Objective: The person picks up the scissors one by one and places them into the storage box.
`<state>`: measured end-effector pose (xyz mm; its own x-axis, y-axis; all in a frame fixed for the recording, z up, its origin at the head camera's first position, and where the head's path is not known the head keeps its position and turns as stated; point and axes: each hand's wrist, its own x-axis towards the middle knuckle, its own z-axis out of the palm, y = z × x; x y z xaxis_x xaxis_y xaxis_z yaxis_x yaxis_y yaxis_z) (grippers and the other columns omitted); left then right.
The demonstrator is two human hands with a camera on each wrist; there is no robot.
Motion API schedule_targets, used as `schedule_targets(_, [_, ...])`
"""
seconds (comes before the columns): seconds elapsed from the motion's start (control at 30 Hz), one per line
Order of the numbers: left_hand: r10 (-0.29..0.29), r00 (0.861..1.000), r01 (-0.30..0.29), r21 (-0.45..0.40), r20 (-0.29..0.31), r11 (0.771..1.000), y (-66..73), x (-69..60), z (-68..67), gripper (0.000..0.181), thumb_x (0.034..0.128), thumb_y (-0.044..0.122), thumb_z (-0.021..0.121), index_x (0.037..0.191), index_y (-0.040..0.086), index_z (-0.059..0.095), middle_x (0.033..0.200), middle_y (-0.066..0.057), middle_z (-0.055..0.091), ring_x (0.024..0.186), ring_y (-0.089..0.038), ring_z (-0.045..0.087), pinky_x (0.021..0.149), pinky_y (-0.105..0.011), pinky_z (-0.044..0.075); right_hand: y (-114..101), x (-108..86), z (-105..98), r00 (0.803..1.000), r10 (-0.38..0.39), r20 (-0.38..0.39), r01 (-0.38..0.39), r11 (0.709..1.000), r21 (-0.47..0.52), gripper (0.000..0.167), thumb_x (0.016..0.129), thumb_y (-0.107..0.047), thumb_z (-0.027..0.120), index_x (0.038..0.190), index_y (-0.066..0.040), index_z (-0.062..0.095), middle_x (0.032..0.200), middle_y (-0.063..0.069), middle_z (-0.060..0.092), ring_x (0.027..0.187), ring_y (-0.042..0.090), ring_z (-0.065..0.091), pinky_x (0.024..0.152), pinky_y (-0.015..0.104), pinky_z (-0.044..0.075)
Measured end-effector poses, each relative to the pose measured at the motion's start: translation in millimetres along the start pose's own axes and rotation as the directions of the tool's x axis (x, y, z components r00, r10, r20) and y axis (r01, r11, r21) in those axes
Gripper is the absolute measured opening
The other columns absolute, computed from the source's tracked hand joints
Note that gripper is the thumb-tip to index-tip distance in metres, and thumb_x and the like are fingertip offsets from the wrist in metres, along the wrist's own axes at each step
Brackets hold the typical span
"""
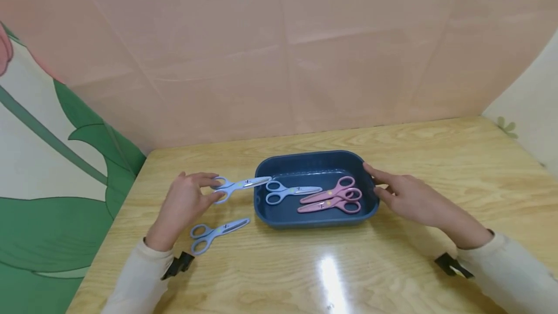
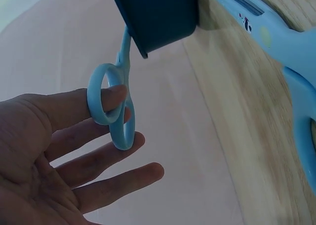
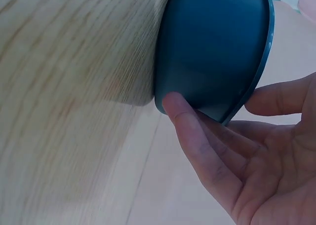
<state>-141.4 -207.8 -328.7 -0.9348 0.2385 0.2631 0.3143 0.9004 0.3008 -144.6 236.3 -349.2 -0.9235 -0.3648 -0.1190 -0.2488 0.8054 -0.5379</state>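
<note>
My left hand [image 1: 185,202] pinches blue scissors [image 1: 235,185] by their finger loops between thumb and fingertips. Their blades point right, and the tip reaches over the left rim of a dark blue plastic box [image 1: 305,223]. In the left wrist view the held scissors [image 2: 123,82] hang beside the box wall [image 2: 158,18]. My right hand [image 1: 411,197] holds the box's right end, with fingertips at the rim and against the outer wall [image 3: 212,52]. Inside the box lie other blue scissors [image 1: 293,191] and two pink scissors [image 1: 329,202], partly overlapping.
Another pair of blue scissors [image 1: 218,232] lies on the wooden table [image 1: 270,275], left of the box and near my left wrist. A pinkish covering [image 1: 279,62] rises behind the table. A patterned green and white surface [image 1: 52,217] stands at the left.
</note>
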Motion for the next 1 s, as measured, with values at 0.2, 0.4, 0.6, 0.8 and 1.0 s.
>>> schedule_targets(0.2, [-0.003,1.0,0.003,-0.028,0.0,1.0,2.1,1.0,1.1,0.02,0.0774,0.017,0.085,0.095,0.009,0.081,0.115,-0.011,0.075,0.107,-0.035,0.07,0.104,-0.074,0.035,-1.4,-0.4,1.3,1.0,-0.011,-0.006,0.011,1.0,-0.012,0.058,0.105,-0.021,0.046,0.159,-0.016,0.024,0.137,0.026,0.058,0.063,0.011,0.052,0.061,0.03,0.042])
schedule_targets(0.4, [0.004,1.0,-0.004,-0.031,0.002,1.0,6.4,5.2,2.2,0.021,0.0772,0.02,0.086,0.095,0.01,0.081,0.115,-0.009,0.075,0.109,-0.034,0.07,0.105,-0.073,0.035,-2.9,-1.9,0.9,1.0,0.002,-0.013,-0.002,1.0,-0.015,0.059,0.104,-0.021,0.046,0.159,-0.016,0.025,0.135,0.024,0.061,0.055,0.012,0.046,0.053,0.029,0.038])
schedule_targets(0.6, [0.01,1.0,-0.01,-0.03,-0.014,1.0,14.6,10.1,2.3,0.018,0.0752,0.018,0.087,0.09,0.009,0.08,0.113,-0.009,0.075,0.107,-0.032,0.071,0.106,-0.073,0.035,-3.1,-3.3,0.1,1.0,0.016,-0.009,-0.016,1.0,-0.013,0.059,0.104,-0.021,0.046,0.159,-0.016,0.024,0.135,0.025,0.061,0.052,0.012,0.044,0.052,0.029,0.037])
schedule_targets(0.8, [0.031,0.999,-0.032,-0.025,-0.017,0.999,21.2,13.8,4.2,0.019,0.0739,0.018,0.088,0.089,0.01,0.081,0.112,-0.008,0.076,0.103,-0.029,0.072,0.105,-0.072,0.036,-2.8,-3.2,0.5,1.0,0.013,-0.01,-0.013,1.0,-0.007,0.059,0.104,-0.021,0.046,0.159,-0.017,0.024,0.135,0.025,0.061,0.051,0.011,0.042,0.05,0.029,0.037])
schedule_targets(1.0, [0.042,0.999,-0.042,-0.019,0.002,0.999,26.9,16.6,4.6,0.02,0.0745,0.02,0.088,0.091,0.012,0.081,0.112,-0.006,0.076,0.104,-0.028,0.072,0.106,-0.074,0.033,-3.4,-2.8,0.5,1.0,0.011,-0.006,-0.011,1.0,-0.009,0.059,0.104,-0.022,0.045,0.159,-0.017,0.024,0.135,0.025,0.06,0.049,0.01,0.041,0.049,0.029,0.036])
